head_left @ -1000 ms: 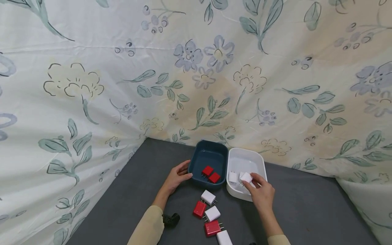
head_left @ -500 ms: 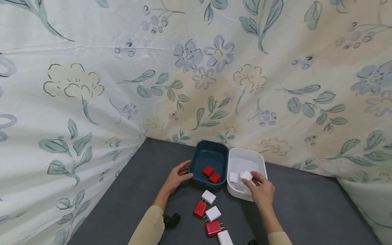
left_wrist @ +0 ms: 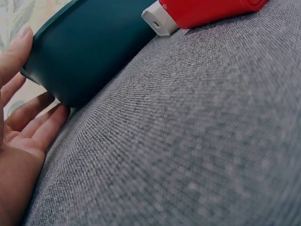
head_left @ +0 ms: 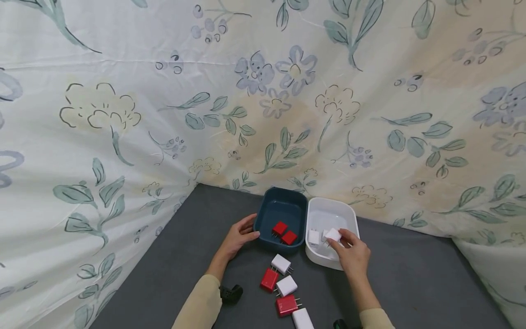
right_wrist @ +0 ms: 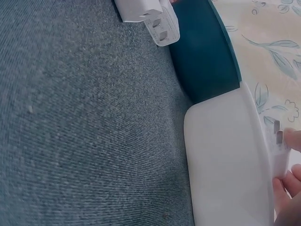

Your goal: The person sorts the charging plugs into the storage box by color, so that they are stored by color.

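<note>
R hand: grip pinches white plug at white bin, R of lower ctr; its prongs face up in R wrist view. L hand, lower ctr: grip released, relaxed fingers touching outer wall of blue bin, adj. to white bin. Red plugs (qty 2) lie inside blue bin. Loose plugs (3 white, 2 red) on grey tabletop, btm ctr.

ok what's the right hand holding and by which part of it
A white charger: the right hand pinches its body between thumb and fingers, with the prongs showing.
</note>
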`<action>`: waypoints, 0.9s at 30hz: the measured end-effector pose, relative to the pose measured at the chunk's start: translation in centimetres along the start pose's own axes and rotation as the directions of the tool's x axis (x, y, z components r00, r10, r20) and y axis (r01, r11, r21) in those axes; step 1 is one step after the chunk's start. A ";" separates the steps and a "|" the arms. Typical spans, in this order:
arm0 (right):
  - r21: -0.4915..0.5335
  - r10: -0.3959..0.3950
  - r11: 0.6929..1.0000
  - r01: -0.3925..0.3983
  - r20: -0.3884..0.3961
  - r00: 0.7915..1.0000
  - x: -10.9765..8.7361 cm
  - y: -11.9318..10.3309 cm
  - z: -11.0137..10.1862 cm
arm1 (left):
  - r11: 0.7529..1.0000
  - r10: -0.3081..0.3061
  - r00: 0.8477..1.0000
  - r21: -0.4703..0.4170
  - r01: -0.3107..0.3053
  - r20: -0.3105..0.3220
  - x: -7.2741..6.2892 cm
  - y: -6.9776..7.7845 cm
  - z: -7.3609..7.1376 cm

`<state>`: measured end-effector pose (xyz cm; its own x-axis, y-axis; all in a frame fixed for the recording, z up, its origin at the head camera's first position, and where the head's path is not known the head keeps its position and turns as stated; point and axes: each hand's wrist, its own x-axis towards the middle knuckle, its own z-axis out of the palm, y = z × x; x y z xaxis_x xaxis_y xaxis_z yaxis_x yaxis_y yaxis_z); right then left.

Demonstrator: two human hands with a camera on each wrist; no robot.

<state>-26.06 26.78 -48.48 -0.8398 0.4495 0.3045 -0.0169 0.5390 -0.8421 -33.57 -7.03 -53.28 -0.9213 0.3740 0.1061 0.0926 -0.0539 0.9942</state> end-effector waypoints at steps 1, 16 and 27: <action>-0.001 0.002 1.000 -0.002 -0.002 1.000 0.0 0.0 0.0 | 1.000 0.002 1.000 0.000 -0.002 0.009 -0.1 0.3 0.0; 0.053 0.030 0.998 -0.026 -0.081 0.996 0.1 0.5 0.0 | 0.999 0.029 0.998 0.035 -0.027 -0.057 0.6 -1.8 0.0; 0.039 -0.013 0.999 0.017 -0.090 0.996 0.0 0.5 -0.3 | 1.000 0.009 1.000 0.009 -0.009 -0.009 -0.1 0.0 0.1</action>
<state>-25.96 27.28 -48.80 -0.7870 0.5048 0.3546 -0.0522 0.5184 -0.8536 -33.46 -6.97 -53.29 -0.9240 0.3648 0.1145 0.1037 -0.0491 0.9934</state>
